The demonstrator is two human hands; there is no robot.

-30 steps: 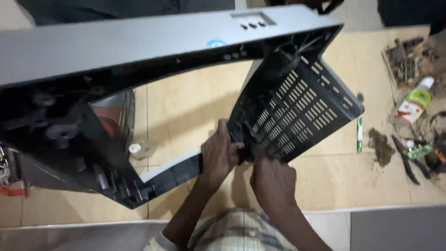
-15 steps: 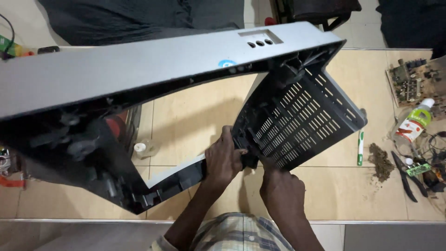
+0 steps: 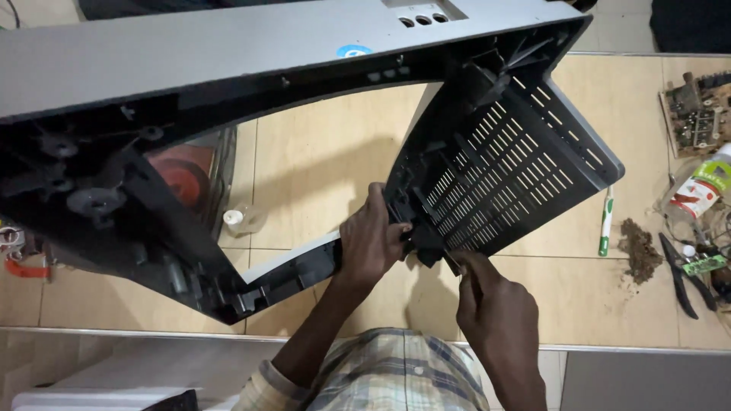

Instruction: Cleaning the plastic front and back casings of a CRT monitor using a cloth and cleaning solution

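Gripping the lower rail of a big plastic monitor frame (image 3: pixel 228 53), the person's left hand (image 3: pixel 371 245) has its fingers curled shut around the black edge where the rail meets the vented panel (image 3: pixel 502 179); that hold seems meant to keep the shell from swinging. Just beside it, lower and nearer the checked shirt (image 3: pixel 396 373), the right hand (image 3: pixel 499 308) is closed with thumb and forefinger pinched around something thin and dark that points up at the panel's bottom corner, most likely a tool, though I cannot tell what kind. Both hands meet at that joint, probably because that is where the clips or screws sit.

The frame itself is held up off the tiled floor (image 3: pixel 320 152), tilted, grey face turned away and black ribbed inside facing the person, so the fixings show. Through its opening, near the frame's left side, a small white cap (image 3: pixel 233 217) lies on the tiles beside a reddish part (image 3: pixel 183 179).

Farther right on the floor sit a green-and-white pen-like stick (image 3: pixel 605 221), a heap of brown dust (image 3: pixel 640 251), black pliers (image 3: pixel 678 274), and, near the far right edge, a circuit board (image 3: pixel 697 114).
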